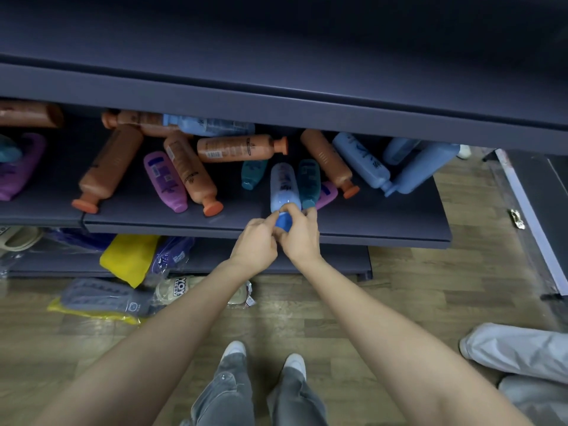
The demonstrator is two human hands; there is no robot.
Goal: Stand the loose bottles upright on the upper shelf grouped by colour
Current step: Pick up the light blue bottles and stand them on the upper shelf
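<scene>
**Step in hand: lifting one bottle.** Both hands meet at the near end of a light-blue bottle [284, 186], which lies on the lower shelf [368, 216] with its cap towards the viewer. The left hand [255, 241] has its grip pinched at the neck. The right hand [299, 238] has its grip wrapped round the blue cap [283, 222]. A teal bottle [308, 182] lies touching the bottle's right side. Draw the bottle straight towards the near edge, so as not to disturb its neighbour. Shift one grip to the body, then set it base-down on the upper shelf [276, 56], leaving room for further blue bottles.
</scene>
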